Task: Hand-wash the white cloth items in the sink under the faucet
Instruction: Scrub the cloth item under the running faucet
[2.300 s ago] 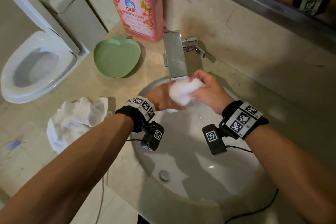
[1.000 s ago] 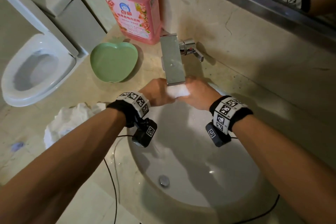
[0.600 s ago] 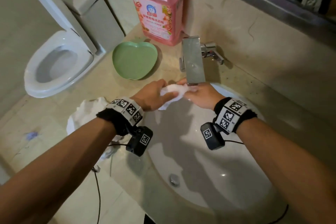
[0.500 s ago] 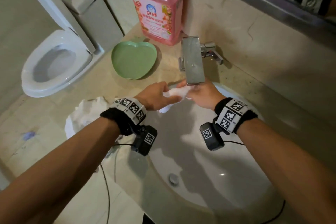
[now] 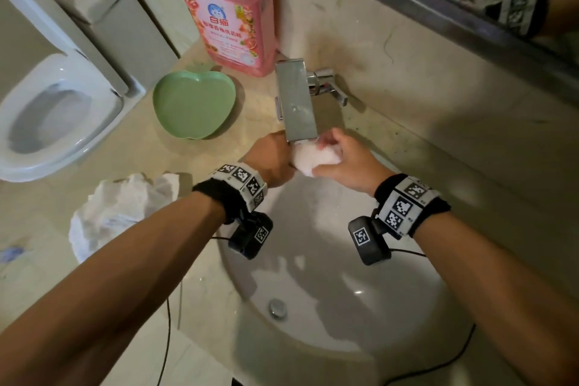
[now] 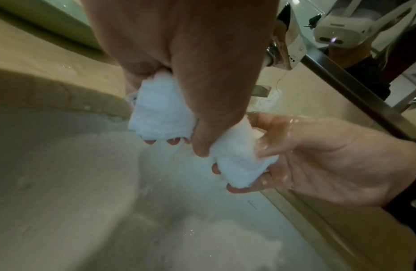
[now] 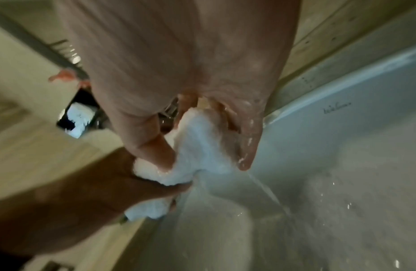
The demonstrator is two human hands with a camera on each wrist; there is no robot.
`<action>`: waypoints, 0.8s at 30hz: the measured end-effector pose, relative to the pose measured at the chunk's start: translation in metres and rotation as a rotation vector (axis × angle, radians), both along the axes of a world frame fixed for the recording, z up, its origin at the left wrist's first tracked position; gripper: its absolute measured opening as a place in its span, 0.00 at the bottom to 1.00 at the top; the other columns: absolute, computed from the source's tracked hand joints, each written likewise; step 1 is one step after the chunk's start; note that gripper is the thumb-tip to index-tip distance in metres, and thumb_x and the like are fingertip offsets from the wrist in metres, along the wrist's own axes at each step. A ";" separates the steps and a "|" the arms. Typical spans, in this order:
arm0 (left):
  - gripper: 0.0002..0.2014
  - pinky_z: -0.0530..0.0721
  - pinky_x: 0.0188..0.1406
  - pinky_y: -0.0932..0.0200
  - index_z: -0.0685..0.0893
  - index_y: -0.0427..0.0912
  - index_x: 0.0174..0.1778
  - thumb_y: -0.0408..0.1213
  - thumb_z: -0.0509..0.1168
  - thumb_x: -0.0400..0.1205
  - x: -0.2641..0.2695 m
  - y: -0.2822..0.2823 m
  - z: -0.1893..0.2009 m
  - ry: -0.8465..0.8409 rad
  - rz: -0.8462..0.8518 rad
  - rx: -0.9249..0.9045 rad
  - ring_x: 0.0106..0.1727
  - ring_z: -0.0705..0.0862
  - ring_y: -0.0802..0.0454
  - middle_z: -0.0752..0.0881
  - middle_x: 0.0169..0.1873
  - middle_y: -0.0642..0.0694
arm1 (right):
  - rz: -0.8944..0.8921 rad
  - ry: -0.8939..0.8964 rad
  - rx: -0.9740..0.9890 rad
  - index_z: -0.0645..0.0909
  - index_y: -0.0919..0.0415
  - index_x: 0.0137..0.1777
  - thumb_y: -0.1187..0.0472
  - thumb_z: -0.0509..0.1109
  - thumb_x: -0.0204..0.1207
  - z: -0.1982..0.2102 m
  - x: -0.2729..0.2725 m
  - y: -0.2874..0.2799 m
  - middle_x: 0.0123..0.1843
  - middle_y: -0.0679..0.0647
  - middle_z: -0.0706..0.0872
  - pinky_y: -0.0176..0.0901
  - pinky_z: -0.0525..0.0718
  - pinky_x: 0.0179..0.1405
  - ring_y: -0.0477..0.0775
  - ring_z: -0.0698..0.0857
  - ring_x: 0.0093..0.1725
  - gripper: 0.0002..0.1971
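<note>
Compared with half a second ago, the white cloth (image 5: 315,157) is now looking bunched into a rounder wad between the two hands, where before it was drawn out thinner, and both hands are staying just below the spout of the faucet (image 5: 297,105). The left hand (image 5: 271,163) is gripping one end of the cloth with its fingers curled around it, as the left wrist view is showing, and the right hand (image 5: 341,161) is pinching the other end between thumb and fingers. So the cloth is lying between the hands, touching both, held above the back part of the sink (image 5: 407,307) and not resting in the basin. Water is running off the right hand in a thin stream in the right wrist view. To do this step well, I think the person should be keeping the wad directly under the spout, rubbing the two ends against each other, and opening the folds from time to time so that the water is reaching the inner layers. Squeezing should be done low over the basin so that splashes are staying inside. A second white cloth (image 5: 122,210) is lying crumpled on the counter (image 5: 141,153) to the left of the sink, apparently waiting its turn.
</note>
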State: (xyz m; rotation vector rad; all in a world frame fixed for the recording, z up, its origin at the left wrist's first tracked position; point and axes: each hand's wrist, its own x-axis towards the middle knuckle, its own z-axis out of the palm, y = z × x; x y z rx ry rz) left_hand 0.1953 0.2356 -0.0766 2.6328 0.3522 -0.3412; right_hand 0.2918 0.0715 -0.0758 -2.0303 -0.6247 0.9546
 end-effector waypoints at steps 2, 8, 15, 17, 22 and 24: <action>0.18 0.81 0.46 0.54 0.84 0.42 0.64 0.36 0.68 0.77 -0.001 0.004 0.002 -0.047 0.021 -0.009 0.52 0.86 0.36 0.86 0.55 0.38 | 0.088 -0.035 -0.036 0.71 0.50 0.67 0.60 0.81 0.66 -0.001 -0.003 0.007 0.59 0.42 0.82 0.41 0.83 0.55 0.45 0.83 0.57 0.32; 0.39 0.77 0.44 0.61 0.69 0.48 0.72 0.58 0.76 0.70 -0.017 0.023 0.004 0.157 0.194 -0.257 0.46 0.80 0.55 0.79 0.48 0.56 | 0.329 -0.419 -0.132 0.82 0.50 0.73 0.62 0.74 0.74 0.001 -0.016 0.030 0.69 0.52 0.86 0.50 0.80 0.70 0.56 0.84 0.69 0.26; 0.25 0.75 0.37 0.62 0.83 0.50 0.57 0.56 0.77 0.68 -0.033 0.035 0.005 0.247 0.095 -0.088 0.42 0.86 0.50 0.89 0.46 0.50 | 0.276 -0.342 -0.082 0.84 0.60 0.55 0.63 0.78 0.68 -0.004 -0.028 0.048 0.55 0.56 0.87 0.50 0.83 0.59 0.58 0.85 0.57 0.15; 0.24 0.73 0.40 0.60 0.80 0.46 0.62 0.49 0.75 0.72 -0.034 0.033 0.004 0.162 0.054 -0.063 0.49 0.86 0.44 0.89 0.53 0.45 | 0.288 -0.163 -0.168 0.81 0.58 0.54 0.59 0.83 0.62 -0.004 -0.023 0.049 0.52 0.53 0.86 0.41 0.85 0.49 0.53 0.85 0.52 0.21; 0.29 0.73 0.38 0.54 0.69 0.41 0.69 0.41 0.71 0.74 -0.030 0.023 0.005 0.060 -0.056 -0.004 0.49 0.86 0.37 0.87 0.53 0.40 | 0.188 0.233 -0.206 0.83 0.58 0.56 0.61 0.86 0.58 -0.001 -0.017 0.045 0.51 0.56 0.90 0.50 0.93 0.39 0.55 0.91 0.50 0.26; 0.28 0.81 0.39 0.51 0.70 0.41 0.68 0.42 0.71 0.74 -0.022 0.013 0.004 0.077 -0.078 0.046 0.48 0.86 0.37 0.86 0.52 0.40 | 0.289 0.067 -0.296 0.82 0.56 0.48 0.57 0.82 0.60 -0.002 -0.017 0.044 0.44 0.54 0.89 0.45 0.90 0.35 0.55 0.90 0.45 0.17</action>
